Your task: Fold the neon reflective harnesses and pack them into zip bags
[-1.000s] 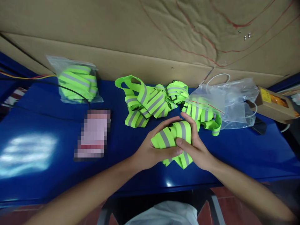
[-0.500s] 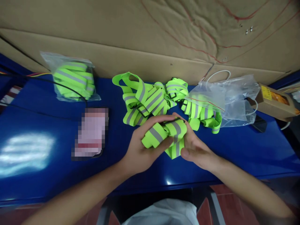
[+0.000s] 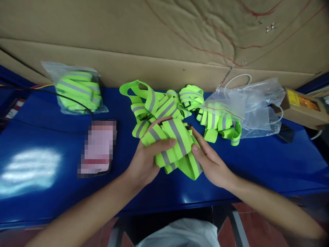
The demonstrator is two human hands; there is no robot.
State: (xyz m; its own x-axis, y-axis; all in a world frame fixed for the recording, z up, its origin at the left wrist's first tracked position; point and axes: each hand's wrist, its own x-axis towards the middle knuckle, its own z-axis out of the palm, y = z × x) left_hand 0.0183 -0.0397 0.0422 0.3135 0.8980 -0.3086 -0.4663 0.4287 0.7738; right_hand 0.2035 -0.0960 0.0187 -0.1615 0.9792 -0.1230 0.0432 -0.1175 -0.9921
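A folded bundle of neon green strap with grey stripes [image 3: 177, 137] is held up over the front middle of the blue table [image 3: 118, 192]. My left hand [image 3: 146, 161] wraps round its left side, thumb across the top. My right hand [image 3: 212, 161] grips the right edge between thumb and fingers, near a small black piece. A loose loop hangs below the bundle. Just behind lies a tangled pile of green straps [image 3: 154, 103], with a rolled strap [image 3: 191, 97] beside it. More folded straps [image 3: 218, 121] lie to the right, partly under clear plastic bags [image 3: 259, 113].
A clear bag of green straps [image 3: 78, 90] leans at the back left. In front of it lies a phone [image 3: 99, 147], with a black cable nearby. An open cardboard box [image 3: 300, 108] and a dark flat object [image 3: 285, 133] are at the right. Cardboard [image 3: 115, 68] lines the back.
The bundle has turned in my hands and shows a broader folded face. My left hand has shifted a little left, and my right thumb now presses on the bundle's edge.
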